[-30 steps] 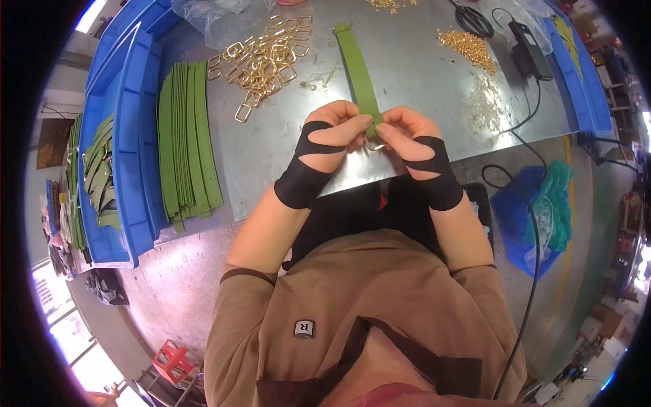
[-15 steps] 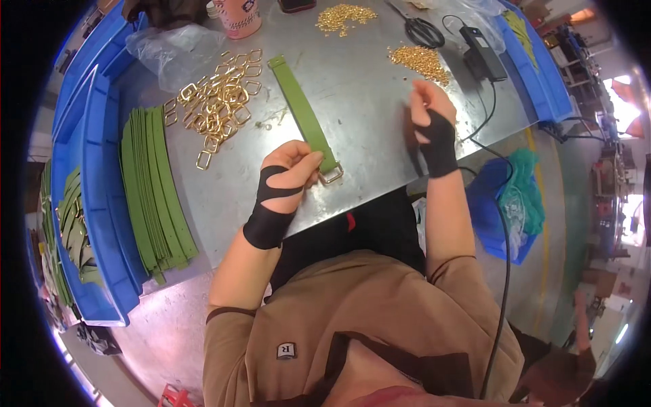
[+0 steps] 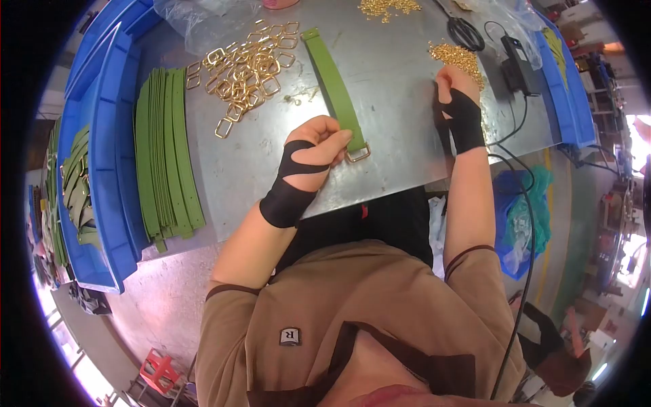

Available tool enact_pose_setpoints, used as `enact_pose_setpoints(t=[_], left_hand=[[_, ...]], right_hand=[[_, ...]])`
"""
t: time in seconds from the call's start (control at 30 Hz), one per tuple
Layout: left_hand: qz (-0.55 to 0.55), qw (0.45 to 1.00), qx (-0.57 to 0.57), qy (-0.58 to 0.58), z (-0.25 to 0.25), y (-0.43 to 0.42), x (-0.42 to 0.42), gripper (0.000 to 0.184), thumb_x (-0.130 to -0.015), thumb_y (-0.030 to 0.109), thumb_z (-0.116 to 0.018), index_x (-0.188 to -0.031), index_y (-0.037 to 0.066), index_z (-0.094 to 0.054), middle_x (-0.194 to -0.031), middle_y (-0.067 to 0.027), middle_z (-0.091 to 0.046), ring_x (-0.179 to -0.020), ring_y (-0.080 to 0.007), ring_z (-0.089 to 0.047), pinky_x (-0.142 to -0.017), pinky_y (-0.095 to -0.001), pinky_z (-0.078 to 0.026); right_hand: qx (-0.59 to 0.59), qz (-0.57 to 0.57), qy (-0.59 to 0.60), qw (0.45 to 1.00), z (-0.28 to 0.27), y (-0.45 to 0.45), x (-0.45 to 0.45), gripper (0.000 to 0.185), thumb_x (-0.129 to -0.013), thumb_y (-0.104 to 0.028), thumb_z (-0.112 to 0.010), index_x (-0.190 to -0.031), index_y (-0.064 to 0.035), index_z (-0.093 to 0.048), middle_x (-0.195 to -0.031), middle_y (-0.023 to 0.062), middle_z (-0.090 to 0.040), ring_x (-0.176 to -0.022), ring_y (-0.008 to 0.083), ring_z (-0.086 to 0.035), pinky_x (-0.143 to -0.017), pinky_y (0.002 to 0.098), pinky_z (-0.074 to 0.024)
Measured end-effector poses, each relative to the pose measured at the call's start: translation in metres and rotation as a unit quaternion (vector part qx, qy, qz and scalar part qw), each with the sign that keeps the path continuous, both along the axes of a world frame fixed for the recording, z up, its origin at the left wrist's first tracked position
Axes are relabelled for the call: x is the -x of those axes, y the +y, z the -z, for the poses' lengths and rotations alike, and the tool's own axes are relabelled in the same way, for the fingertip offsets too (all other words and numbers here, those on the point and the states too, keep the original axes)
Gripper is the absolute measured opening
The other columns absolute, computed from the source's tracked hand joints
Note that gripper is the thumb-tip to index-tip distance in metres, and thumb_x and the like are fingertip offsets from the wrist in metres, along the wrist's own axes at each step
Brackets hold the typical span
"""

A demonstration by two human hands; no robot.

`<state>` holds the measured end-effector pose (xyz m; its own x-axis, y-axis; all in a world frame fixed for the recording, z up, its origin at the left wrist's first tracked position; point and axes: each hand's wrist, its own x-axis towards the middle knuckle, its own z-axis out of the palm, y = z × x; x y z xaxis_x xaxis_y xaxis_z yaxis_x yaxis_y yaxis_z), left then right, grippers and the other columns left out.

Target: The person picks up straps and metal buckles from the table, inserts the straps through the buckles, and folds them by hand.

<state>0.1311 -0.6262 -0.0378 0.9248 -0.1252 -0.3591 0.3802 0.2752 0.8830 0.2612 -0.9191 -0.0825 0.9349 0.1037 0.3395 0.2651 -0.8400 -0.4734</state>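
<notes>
Green strap (image 3: 334, 85), on the bench (image 3: 400, 136). Was pinched close to its near end by the left hand (image 3: 312, 150), with thumb pressed on top and fingers folded at the left side. Lay with its long axis going from this near end toward the far side, leaning a little to the left. At the near tip, carried a gold rectangular buckle (image 3: 359, 159), just beside the left thumb and not far from the front edge of the bench. At the far tip, finished in a narrow green cross band (image 3: 310, 33).

Stood well apart from the right hand (image 3: 461, 95), with the held end to the left of it and also nearer to the front edge. Was therefore closer to the left hand, with bare metal surface between the buckle and the right hand. On the right side, with fingers bent together, was this right hand at the near edge of a pile of small gold pieces (image 3: 458, 57). Could not tell about any piece between those fingertips, nor about real contact with the pile.

Left of the strap, saw a heap of gold rectangular rings (image 3: 241, 85); farther left, a row of green strips (image 3: 169, 156) and a blue tray (image 3: 108, 156).
</notes>
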Motion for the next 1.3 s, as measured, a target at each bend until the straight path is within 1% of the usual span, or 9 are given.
enact_pose_setpoints(t=[0.03, 0.1, 0.17, 0.3, 0.37, 0.4, 0.6, 1.0, 1.3], left_hand=[[-0.002, 1.000, 0.000, 0.002, 0.000, 0.001, 0.000, 0.011, -0.091, 0.010, -0.063, -0.089, 0.000, -0.061, -0.068, -0.0012, -0.059, -0.058, -0.0070, -0.050, -0.054, -0.0216, -0.037], [0.002, 1.000, 0.002, -0.007, 0.001, 0.000, 0.000, 0.011, -0.091, 0.010, -0.063, -0.089, -0.001, -0.061, -0.068, -0.0012, -0.059, -0.058, -0.0069, -0.050, -0.055, -0.0216, -0.038], [-0.008, 1.000, 0.004, -0.007, 0.002, -0.003, 0.000, 0.012, -0.091, 0.010, -0.063, -0.089, -0.001, -0.061, -0.068, -0.0012, -0.059, -0.058, -0.0069, -0.051, -0.055, -0.0216, -0.038], [-0.021, 0.998, -0.044, -0.035, -0.001, -0.007, 0.000, 0.012, -0.091, 0.011, -0.064, -0.089, -0.001, -0.061, -0.069, -0.0016, -0.060, -0.060, -0.0074, -0.053, -0.056, -0.0216, -0.040], [-0.025, 0.998, -0.043, -0.036, 0.003, -0.008, 0.000, 0.012, -0.090, 0.011, -0.064, -0.088, -0.001, -0.061, -0.069, -0.0019, -0.061, -0.060, -0.0076, -0.054, -0.056, -0.0216, -0.040], [-0.026, 0.998, -0.041, -0.039, 0.004, -0.008, 0.001, 0.012, -0.090, 0.011, -0.064, -0.088, -0.001, -0.062, -0.070, -0.0023, -0.061, -0.061, -0.0078, -0.055, -0.056, -0.0216, -0.041], [-0.027, 0.999, -0.014, -0.043, 0.007, -0.010, 0.004, 0.013, -0.090, 0.011, -0.064, -0.090, -0.002, -0.062, -0.073, -0.0040, -0.064, -0.064, -0.0082, -0.056, -0.058, -0.0224, -0.042], [-0.032, 0.997, -0.031, -0.062, 0.002, -0.020, 0.012, 0.010, -0.093, 0.008, -0.062, -0.089, 0.000, -0.062, -0.071, -0.0001, -0.059, -0.063, -0.0058, -0.052, -0.057, -0.0212, -0.041], [-0.036, 0.993, -0.029, -0.112, 0.000, -0.024, 0.017, 0.008, -0.095, 0.005, -0.059, -0.092, -0.002, -0.063, -0.074, -0.0018, -0.061, -0.068, -0.0075, -0.055, -0.062, -0.0224, -0.045]], right_hand=[[0.000, -0.002, 0.002, 1.000, -0.010, 0.007, 0.010, 0.011, -0.085, -0.012, -0.062, -0.091, -0.0038, -0.065, -0.075, 0.0111, -0.064, -0.071, 0.0254, -0.063, -0.068, 0.0349, -0.0479], [-0.332, 0.008, 0.182, 0.926, -0.030, 0.027, 0.037, 0.011, -0.089, -0.012, -0.064, -0.095, -0.0031, -0.065, -0.077, 0.0039, -0.064, -0.072, 0.0146, -0.061, -0.067, 0.0278, -0.0464], [-0.456, -0.044, 0.233, 0.858, -0.048, 0.051, 0.068, 0.013, -0.091, -0.011, -0.065, -0.099, -0.0017, -0.064, -0.082, 0.0009, -0.063, -0.075, 0.0093, -0.060, -0.069, 0.0241, -0.0463], [-0.540, -0.116, 0.306, 0.775, -0.057, 0.087, 0.118, 0.012, -0.088, 0.001, -0.064, -0.100, -0.0008, -0.065, -0.085, 0.0028, -0.064, -0.076, 0.0120, -0.061, -0.071, 0.0261, -0.0494], [-0.532, -0.155, 0.292, 0.780, -0.056, 0.099, 0.131, 0.013, -0.087, 0.005, -0.064, -0.099, -0.0007, -0.066, -0.088, 0.0030, -0.064, -0.080, 0.0113, -0.060, -0.075, 0.0253, -0.0488], [-0.465, -0.197, 0.211, 0.837, -0.047, 0.102, 0.129, 0.014, -0.086, 0.008, -0.064, -0.097, -0.0002, -0.067, -0.100, 0.0044, -0.061, -0.088, 0.0107, -0.059, -0.079, 0.0242, -0.0471], [-0.422, -0.149, 0.191, 0.874, -0.026, 0.109, 0.131, 0.015, -0.086, 0.009, -0.062, -0.098, 0.0008, -0.067, -0.115, 0.0070, -0.056, -0.096, 0.0130, -0.059, -0.086, 0.0253, -0.0465], [-0.556, -0.099, 0.222, 0.795, -0.034, 0.123, 0.141, 0.009, -0.090, 0.004, -0.061, -0.098, 0.0001, -0.063, -0.100, 0.0023, -0.063, -0.086, 0.0086, -0.057, -0.079, 0.0230, -0.0463], [-0.570, -0.067, 0.204, 0.793, -0.036, 0.128, 0.141, 0.008, -0.092, 0.001, -0.060, -0.100, -0.0007, -0.062, -0.096, 0.0017, -0.062, -0.084, 0.0077, -0.057, -0.077, 0.0227, -0.0462]])
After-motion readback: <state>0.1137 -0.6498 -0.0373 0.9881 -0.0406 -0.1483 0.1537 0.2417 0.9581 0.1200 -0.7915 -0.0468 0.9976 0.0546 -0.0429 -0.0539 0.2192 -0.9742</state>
